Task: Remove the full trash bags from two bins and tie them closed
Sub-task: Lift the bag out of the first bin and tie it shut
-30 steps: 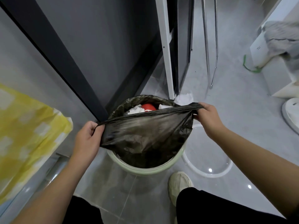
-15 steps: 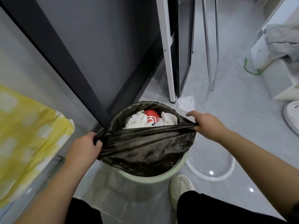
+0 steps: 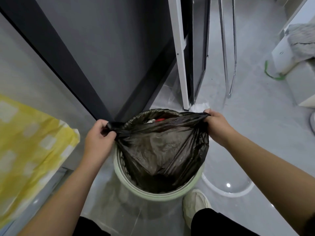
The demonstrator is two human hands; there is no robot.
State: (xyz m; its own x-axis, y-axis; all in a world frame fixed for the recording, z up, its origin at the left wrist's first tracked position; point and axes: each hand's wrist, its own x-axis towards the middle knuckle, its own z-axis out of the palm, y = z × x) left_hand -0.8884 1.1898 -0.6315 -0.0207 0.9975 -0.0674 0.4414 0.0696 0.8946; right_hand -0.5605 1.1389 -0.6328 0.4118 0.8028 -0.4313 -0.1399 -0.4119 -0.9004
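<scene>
- Gripping the bunched left corner of a thin black plastic trash bag [image 3: 163, 150], the person's left hand [image 3: 98, 140] has its fingers and thumb curled tight round the gathered film.
- The right hand [image 3: 216, 126] clenches the opposite corner of the bag's mouth, knuckles up. The plastic is pulled taut in a line between the two grips.
- Below both grips the bag's body hangs inside a round pale-green plastic bin [image 3: 162, 195], its lower part within the rim. The mouth is not tied.
- Just beyond the stretched edge the mouth gapes toward the dark wall panel [image 3: 102, 48], showing a red item [image 3: 160, 119] and crumpled white paper [image 3: 150, 121] among the rubbish.
- Just past the right-hand grip a crumpled white tissue [image 3: 199, 106] lies on the glossy grey floor tiles [image 3: 255, 125], at the foot of a white frame post [image 3: 179, 48].
- On the near side of the right-hand grip a beige shoe [image 3: 196, 203] stands just beside the bin's rim. A white ring [image 3: 228, 193] lies on the floor under the right forearm.
- Well to the left of the left-hand grip a yellow-and-white patterned cloth [image 3: 30, 142] hangs against the wall.
- Far beyond the right-hand grip, chrome tubes [image 3: 230, 65] rise from the floor. A grey mop head [image 3: 301, 38] rests on a white ledge, with a green cord [image 3: 271, 74] below it.
</scene>
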